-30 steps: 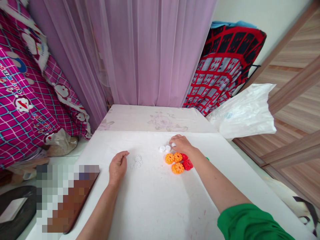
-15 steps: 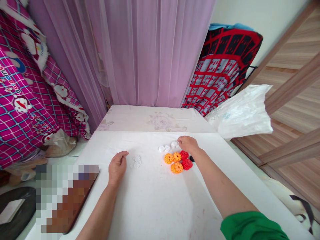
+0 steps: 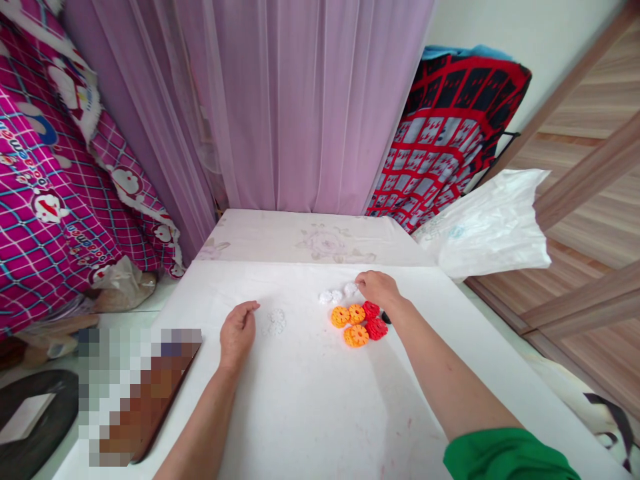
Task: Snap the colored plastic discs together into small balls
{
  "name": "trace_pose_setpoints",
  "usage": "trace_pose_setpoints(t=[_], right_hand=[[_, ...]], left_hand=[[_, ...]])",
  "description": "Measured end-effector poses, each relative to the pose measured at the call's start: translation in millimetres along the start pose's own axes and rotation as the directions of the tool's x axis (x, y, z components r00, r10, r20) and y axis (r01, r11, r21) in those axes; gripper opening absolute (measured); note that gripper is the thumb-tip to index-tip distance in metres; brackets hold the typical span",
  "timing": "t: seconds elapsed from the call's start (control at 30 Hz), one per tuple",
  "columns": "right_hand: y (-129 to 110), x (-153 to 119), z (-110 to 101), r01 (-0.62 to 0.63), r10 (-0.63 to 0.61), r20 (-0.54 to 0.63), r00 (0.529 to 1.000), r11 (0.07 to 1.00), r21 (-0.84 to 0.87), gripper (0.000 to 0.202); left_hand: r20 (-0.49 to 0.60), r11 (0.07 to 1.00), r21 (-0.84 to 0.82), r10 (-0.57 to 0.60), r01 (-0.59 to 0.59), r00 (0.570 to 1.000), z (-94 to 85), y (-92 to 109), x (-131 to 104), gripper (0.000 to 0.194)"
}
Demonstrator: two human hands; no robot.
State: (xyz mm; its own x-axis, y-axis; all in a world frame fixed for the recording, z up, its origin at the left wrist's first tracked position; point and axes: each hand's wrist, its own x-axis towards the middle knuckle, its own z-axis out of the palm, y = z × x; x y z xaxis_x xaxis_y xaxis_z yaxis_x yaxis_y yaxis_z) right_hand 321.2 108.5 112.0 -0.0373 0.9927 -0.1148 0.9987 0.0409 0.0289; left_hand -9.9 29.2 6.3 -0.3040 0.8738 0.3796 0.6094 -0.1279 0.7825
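Observation:
My right hand (image 3: 377, 288) reaches to the far part of the white table, its fingertips pinched at a white notched disc (image 3: 351, 289). More white notched discs (image 3: 331, 297) lie just left of it. Nearer to me are orange notched discs (image 3: 357, 335) in small stacks, with red discs (image 3: 376, 328) beside them. A black piece (image 3: 385, 318) shows partly behind my right wrist. My left hand (image 3: 239, 337) is at the left, fingers curled and thumb against the forefinger; whatever is between them is hidden. Clear, see-through discs (image 3: 275, 321) lie right beside it.
A long brown object, partly blurred out (image 3: 155, 400), rests at the table's left edge. A white plastic bag (image 3: 493, 227) stands beyond the right edge. Flower-patterned cloth (image 3: 320, 240) covers the table's far end, before a purple curtain (image 3: 300, 107).
The whole view has shifted slightly to the right. Both hands keep nearly the same poses and places by the discs.

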Motion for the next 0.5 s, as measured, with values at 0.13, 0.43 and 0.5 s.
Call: trace_pose_setpoints(t=[0.13,0.43,0.5], right_hand=[[-22.4,-6.9,-9.3,0.066,-0.06,-0.086,0.995,0.995,0.074,0.031],[-143.9,-45.4,27.3,0.37,-0.381,-0.045,0.924,0.856,0.361,0.028],[-165.1,-49.8,34.3,0.284,-0.285,-0.045,0.957,0.899,0.334,0.037]], left_hand=[[-0.01,1.0,-0.005,-0.007,0.007,1.0,0.4,0.4,-0.5,0.029],[-0.064,0.998,-0.052,-0.051,0.047,0.997,-1.1,0.0,-2.1,0.031],[-0.072,0.997,-0.062,-0.056,0.052,0.996,-0.9,-1.2,-1.7,0.031]])
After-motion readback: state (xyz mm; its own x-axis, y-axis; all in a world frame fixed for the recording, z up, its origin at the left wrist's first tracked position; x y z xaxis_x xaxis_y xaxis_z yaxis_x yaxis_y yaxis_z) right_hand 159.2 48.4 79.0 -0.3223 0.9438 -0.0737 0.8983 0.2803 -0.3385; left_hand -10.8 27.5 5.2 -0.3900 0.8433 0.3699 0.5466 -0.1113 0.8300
